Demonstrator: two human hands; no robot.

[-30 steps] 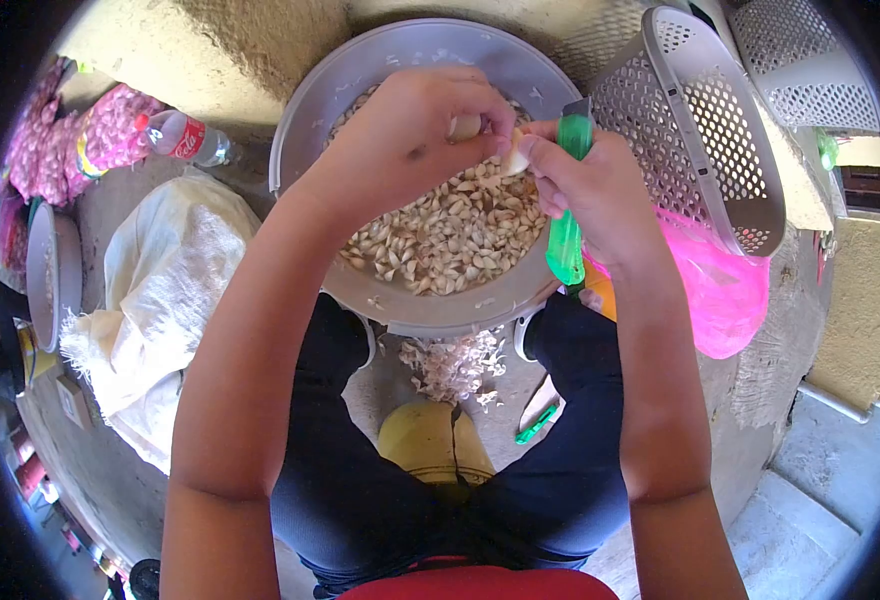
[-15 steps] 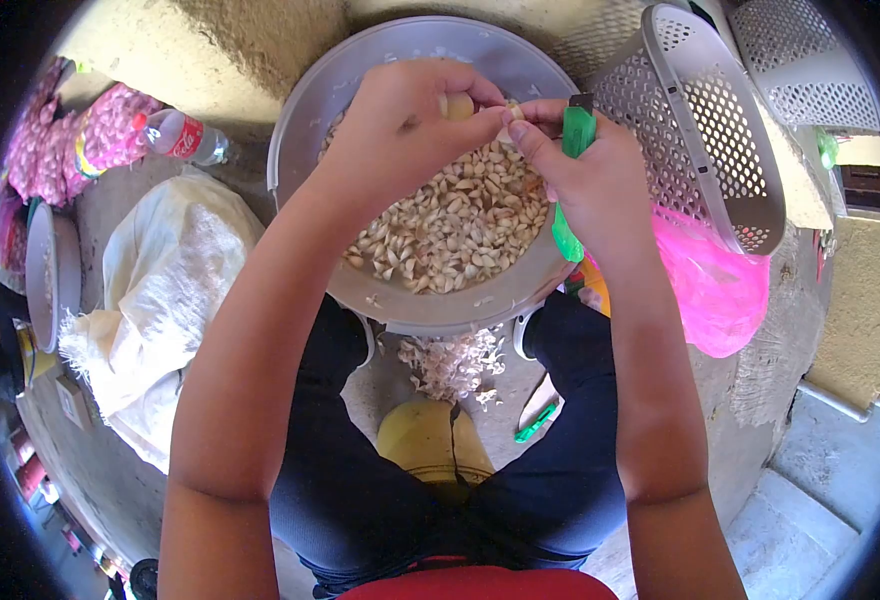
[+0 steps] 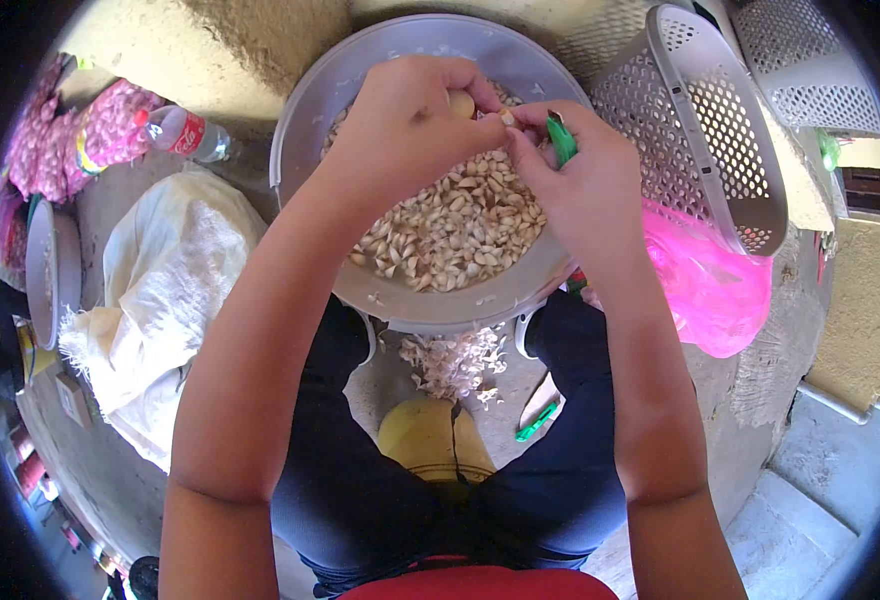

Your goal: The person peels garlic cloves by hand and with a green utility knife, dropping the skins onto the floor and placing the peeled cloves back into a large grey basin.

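A wide grey basin (image 3: 400, 310) holds many garlic cloves (image 3: 460, 225). Above it my left hand (image 3: 415, 115) is closed, its fingertips pinching a small pale clove (image 3: 506, 117) that meets the fingertips of the other hand. My right hand (image 3: 580, 160) is closed around a green-handled cutter (image 3: 561, 140), with thumb and forefinger against the same clove. Most of the cutter is hidden by the palm. Something yellowish shows between my left thumb and fingers.
Garlic skins (image 3: 455, 362) lie on the floor between my legs, near a yellow container (image 3: 430, 440) and another green cutter (image 3: 537, 422). At left are a white sack (image 3: 175, 270) and a bottle (image 3: 188, 136); at right, a perforated basket (image 3: 660, 120) and pink bag (image 3: 710, 285).
My right hand has turned, so the green cutter is now tilted and mostly hidden, where its length showed before. My left hand has barely moved.
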